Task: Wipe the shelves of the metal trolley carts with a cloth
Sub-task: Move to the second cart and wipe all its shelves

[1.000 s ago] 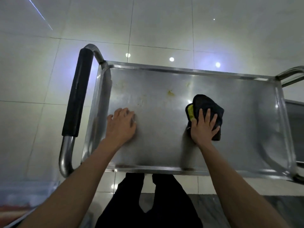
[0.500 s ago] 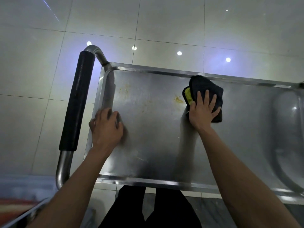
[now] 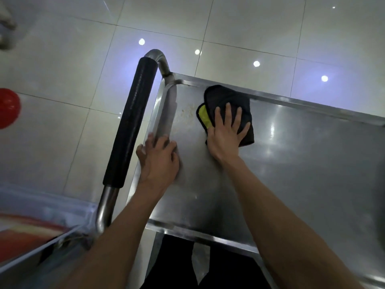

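Wiping top shelf (image 3: 281, 163) of metal trolley, far-left corner. Right hand (image 3: 226, 132) flat, fingers spread, pressing black-and-yellow cloth (image 3: 227, 99) onto steel near far rim. Left hand (image 3: 158, 161) braced on left rim, fingers loosely bent over edge, pinching nothing. Yellowish residue (image 3: 186, 114) just left of cloth, unwiped. Next move likely: sweep cloth left over residue into corner, firm pressure. Foam-sleeved push handle (image 3: 130, 130) just beyond rim; raised lip limits stroke. Red round object (image 3: 8, 108) on tiled floor, well apart.

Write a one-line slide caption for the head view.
Right hand presses a black-and-yellow cloth near the trolley shelf corner; left hand rests at the rim.
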Demonstrator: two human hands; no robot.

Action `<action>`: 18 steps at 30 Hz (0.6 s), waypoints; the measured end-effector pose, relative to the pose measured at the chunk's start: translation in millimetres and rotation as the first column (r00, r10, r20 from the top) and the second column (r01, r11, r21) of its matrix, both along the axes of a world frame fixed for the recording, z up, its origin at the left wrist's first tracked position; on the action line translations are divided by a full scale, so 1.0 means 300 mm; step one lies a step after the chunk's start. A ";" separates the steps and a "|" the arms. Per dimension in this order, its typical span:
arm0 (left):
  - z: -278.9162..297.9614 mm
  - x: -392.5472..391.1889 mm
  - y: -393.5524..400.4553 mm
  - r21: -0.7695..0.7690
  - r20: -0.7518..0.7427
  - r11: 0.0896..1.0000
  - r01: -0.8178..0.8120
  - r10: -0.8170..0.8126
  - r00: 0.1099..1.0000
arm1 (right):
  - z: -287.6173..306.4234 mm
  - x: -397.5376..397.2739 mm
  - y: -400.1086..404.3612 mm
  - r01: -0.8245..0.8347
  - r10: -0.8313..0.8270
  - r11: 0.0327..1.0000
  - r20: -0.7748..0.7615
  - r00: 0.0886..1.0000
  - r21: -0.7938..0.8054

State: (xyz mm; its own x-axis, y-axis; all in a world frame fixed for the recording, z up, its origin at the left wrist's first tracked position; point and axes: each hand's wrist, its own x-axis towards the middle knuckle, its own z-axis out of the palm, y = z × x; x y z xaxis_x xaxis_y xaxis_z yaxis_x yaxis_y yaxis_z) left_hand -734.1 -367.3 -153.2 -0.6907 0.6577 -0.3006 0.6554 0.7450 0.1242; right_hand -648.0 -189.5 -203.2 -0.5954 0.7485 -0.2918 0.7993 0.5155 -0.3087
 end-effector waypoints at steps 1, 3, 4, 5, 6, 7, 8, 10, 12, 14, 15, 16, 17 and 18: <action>0.001 0.001 -0.001 0.002 0.002 1.000 0.000 0.000 1.000 | -0.002 -0.036 -0.015 -0.040 0.040 0.999 -0.004 0.999 0.001; 0.002 0.003 -0.004 -0.001 0.006 1.000 -0.007 0.007 1.000 | -0.004 -0.105 -0.045 -0.116 0.116 0.993 -0.014 0.993 0.008; 0.001 0.002 -0.005 -0.007 0.010 1.000 -0.011 0.011 1.000 | -0.004 -0.140 -0.060 -0.146 0.146 0.989 -0.023 0.989 0.005; -0.002 0.002 -0.005 -0.011 0.014 1.000 -0.015 0.015 1.000 | -0.003 -0.176 -0.075 -0.176 0.175 0.984 -0.035 0.984 -0.005; -0.005 0.002 -0.007 -0.013 0.016 1.000 -0.017 0.018 1.000 | -0.003 -0.212 -0.090 -0.207 0.206 0.978 -0.048 0.977 -0.019; -0.008 0.001 -0.009 -0.016 0.016 1.000 -0.017 0.017 1.000 | -0.003 -0.247 -0.102 -0.240 0.238 0.970 -0.064 0.969 -0.033; -0.013 0.000 -0.012 -0.024 0.013 1.000 -0.013 0.013 1.000 | -0.003 -0.279 -0.110 -0.274 0.270 0.961 -0.083 0.959 -0.044; -0.023 -0.002 -0.018 -0.055 -0.006 0.998 -0.003 0.003 1.000 | -0.007 -0.327 -0.110 -0.337 0.327 0.939 -0.130 0.936 -0.064; -0.029 -0.003 -0.019 -0.090 -0.026 0.996 0.010 -0.012 1.000 | -0.010 -0.345 -0.092 -0.370 0.352 0.926 -0.182 0.918 -0.078; -0.029 0.002 -0.012 -0.102 -0.034 0.995 0.009 -0.012 0.999 | -0.010 -0.331 -0.072 -0.393 0.371 0.917 -0.216 0.903 -0.068; -0.029 0.005 -0.006 -0.107 -0.034 0.994 0.005 -0.008 0.999 | -0.008 -0.317 -0.061 -0.401 0.380 0.914 -0.222 0.898 -0.061; -0.028 0.008 -0.002 -0.113 -0.034 0.994 0.000 -0.004 0.999 | -0.005 -0.297 -0.048 -0.404 0.383 0.913 -0.223 0.897 -0.057; -0.027 0.011 0.002 -0.119 -0.034 0.993 -0.002 -0.002 0.999 | -0.002 -0.274 -0.031 -0.396 0.375 0.916 -0.221 0.900 -0.057; -0.026 0.014 0.005 -0.119 -0.034 0.993 -0.004 0.000 0.999 | 0.001 -0.244 -0.011 -0.378 0.358 0.924 -0.218 0.908 -0.061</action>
State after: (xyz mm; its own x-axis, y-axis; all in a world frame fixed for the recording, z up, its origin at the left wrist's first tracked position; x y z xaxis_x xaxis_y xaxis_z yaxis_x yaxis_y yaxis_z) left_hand -729.9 -365.9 -161.0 -0.7031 0.6172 -0.3532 0.6560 0.7546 0.0127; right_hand -721.2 -192.7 -202.9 -0.8764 0.4382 -0.1998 0.4752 0.7194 -0.5066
